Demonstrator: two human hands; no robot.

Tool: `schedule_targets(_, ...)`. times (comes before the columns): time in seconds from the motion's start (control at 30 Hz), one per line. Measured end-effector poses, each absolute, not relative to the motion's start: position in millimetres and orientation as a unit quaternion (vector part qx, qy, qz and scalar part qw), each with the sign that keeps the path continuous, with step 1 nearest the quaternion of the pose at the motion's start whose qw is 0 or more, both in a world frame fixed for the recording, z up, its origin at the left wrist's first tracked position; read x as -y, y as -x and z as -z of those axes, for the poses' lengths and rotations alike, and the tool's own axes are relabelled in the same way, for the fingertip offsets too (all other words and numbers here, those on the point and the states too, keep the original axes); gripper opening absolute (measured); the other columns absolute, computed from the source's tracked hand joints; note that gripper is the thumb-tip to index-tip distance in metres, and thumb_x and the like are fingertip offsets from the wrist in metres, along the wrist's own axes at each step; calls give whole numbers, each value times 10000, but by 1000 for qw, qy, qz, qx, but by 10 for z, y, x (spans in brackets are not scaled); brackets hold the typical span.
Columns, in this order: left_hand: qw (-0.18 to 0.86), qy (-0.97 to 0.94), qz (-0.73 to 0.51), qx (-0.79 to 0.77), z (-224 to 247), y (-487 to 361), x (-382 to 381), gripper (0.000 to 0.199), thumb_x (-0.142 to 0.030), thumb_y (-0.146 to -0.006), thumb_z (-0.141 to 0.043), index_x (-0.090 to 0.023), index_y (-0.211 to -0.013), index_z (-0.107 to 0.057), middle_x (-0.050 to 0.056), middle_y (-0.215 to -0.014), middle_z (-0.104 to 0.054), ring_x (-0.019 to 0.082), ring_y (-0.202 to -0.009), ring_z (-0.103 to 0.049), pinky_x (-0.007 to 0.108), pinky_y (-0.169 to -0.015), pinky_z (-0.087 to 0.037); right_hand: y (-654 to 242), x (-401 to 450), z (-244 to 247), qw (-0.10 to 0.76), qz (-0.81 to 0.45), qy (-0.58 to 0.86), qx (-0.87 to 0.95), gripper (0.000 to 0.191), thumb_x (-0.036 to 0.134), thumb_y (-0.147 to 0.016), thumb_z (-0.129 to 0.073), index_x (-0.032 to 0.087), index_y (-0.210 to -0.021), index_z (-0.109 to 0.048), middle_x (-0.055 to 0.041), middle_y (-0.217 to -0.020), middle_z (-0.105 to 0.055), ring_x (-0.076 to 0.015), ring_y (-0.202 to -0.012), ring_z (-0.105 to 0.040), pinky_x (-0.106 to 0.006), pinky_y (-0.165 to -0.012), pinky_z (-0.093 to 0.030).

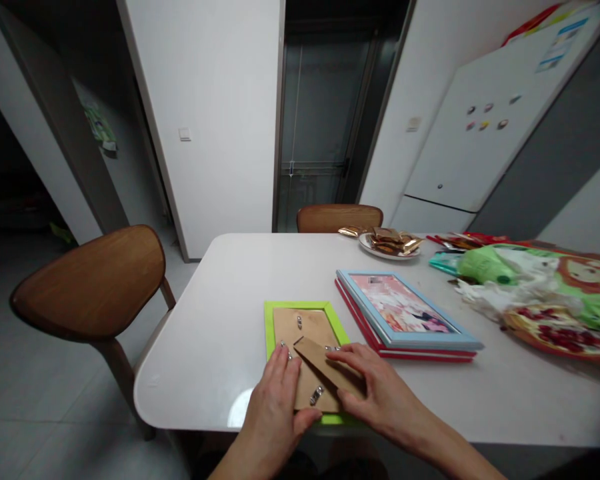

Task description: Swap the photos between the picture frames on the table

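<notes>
A green picture frame (pixel 271 327) lies face down near the table's front edge, its brown backing board (pixel 285 319) showing. Several metal clips (pixel 317 395) sit on the board. My left hand (pixel 276 393) rests flat on the frame's left side, fingers stretched out and close together over the board. With fingers and thumb, my right hand (pixel 375 387) grips the brown easel stand (pixel 325 363) on the back, which is tilted up from the board. The frame's picture side is hidden.
Right of the frame is a stack of picture frames, a blue one (pixel 460 337) on top of red ones. Farther back stands a plate (pixel 367 247) of wrapped snacks. Bags (pixel 500 263) and a dish of red seeds (pixel 570 333) crowd the right. Wooden chairs (pixel 95 283) flank the table.
</notes>
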State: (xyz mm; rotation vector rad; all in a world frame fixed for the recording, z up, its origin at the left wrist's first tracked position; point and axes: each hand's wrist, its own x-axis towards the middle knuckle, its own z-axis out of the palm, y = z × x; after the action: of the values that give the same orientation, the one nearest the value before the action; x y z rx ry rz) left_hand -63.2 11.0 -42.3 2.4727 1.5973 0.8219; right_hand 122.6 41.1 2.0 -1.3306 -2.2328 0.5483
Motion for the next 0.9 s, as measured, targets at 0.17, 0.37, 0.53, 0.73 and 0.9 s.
schedule_targets(0.17,87,-806,-228,-540,358,600,-135,420,-176,-682,-618,-76,-1074,-503,182,-1165,-521,274,-1111,-452,434,-919,-401,-1227,-501,158,224,-186,494,819,401,148,-588,-492,142,-975,-597,-101,-999,-515,-211,-959,-464,-347,-876,-361)
schedule_targets(0.37,115,-789,-219,-563,227,670,-137,171,-130,-767,-465,-187,-894,-565,78,-1148,-558,212,-1091,-477,507,-966,-283,-1123,-545,300,222,-125,480,839,373,155,-613,-504,178,-973,-599,-95,-1003,-511,-226,-946,-445,-370,-840,-357)
schedule_targets(0.53,138,-804,-197,-543,241,743,-81,335,-293,-696,-596,-160,-994,-520,124,-1236,-472,249,-1163,-394,520,-982,-245,-1150,-658,264,221,-83,483,843,296,214,-736,-449,178,-995,-588,-96,-1001,-510,-202,-922,-445,-333,-814,-363)
schedule_targets(0.73,144,-807,-196,-538,324,775,-86,392,-287,-621,-665,-162,-963,-522,121,-1260,-445,256,-1179,-371,517,-992,-229,-1145,-818,298,185,-4,542,820,280,224,-786,-407,153,-981,-594,-105,-942,-528,-206,-875,-448,-321,-778,-364)
schedule_targets(0.9,147,-804,-206,-538,329,780,-90,314,-271,-613,-666,-179,-877,-524,108,-1250,-459,251,-1176,-375,510,-996,-226,-1164,-941,330,178,-19,541,821,264,165,-797,-395,164,-890,-643,-88,-860,-551,-184,-839,-461,-277,-758,-365)
